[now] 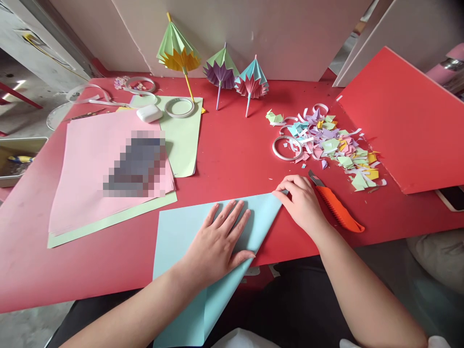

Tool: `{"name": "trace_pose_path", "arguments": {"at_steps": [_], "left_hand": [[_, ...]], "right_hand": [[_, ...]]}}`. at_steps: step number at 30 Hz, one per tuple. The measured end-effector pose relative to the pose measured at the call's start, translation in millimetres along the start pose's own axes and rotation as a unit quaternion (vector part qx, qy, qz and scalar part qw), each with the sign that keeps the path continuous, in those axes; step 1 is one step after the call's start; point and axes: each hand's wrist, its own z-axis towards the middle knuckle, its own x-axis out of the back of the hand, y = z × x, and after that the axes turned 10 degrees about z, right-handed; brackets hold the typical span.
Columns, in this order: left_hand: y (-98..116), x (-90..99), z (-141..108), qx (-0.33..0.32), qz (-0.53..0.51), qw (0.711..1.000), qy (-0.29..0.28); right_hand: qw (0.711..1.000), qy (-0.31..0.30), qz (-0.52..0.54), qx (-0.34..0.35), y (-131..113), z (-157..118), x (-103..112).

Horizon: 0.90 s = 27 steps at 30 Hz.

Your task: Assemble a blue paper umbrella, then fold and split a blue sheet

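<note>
A sheet of light blue paper (pixel 181 232) lies at the front edge of the red table, its lower part hanging over toward my lap. The paper's right side is folded over along a slanting line. My left hand (pixel 221 241) rests flat on it, fingers spread, with the thumb at the slanting edge. At the far right corner of the sheet, my right hand (pixel 299 200) pinches the paper between thumb and fingers. An orange utility knife (pixel 339 208) with its blade out lies just right of my right hand.
Three folded paper umbrellas (pixel 179 53) lean at the back. A heap of paper scraps (pixel 326 140) and a tape roll (pixel 287 148) lie right of centre, beside a red board (pixel 402 125). Pink sheets (pixel 90 159) are stacked left, with a white case (pixel 149 113) and another tape roll (pixel 179 107) nearby.
</note>
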Motion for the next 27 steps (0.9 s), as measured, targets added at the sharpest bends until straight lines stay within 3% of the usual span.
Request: {"name": "trace_pose_path", "arguments": {"at_steps": [22,27], "left_hand": [[0,0.5,1,-0.003,-0.013,1.000,0.012],[1,0.9,1,-0.001,-0.020,1.000,0.005]], "right_hand": [[0.999,0.027,-0.033,0.032,6,-4,-3],[0.986,0.088,-0.030,0.138,-16,-14,-1]]}}
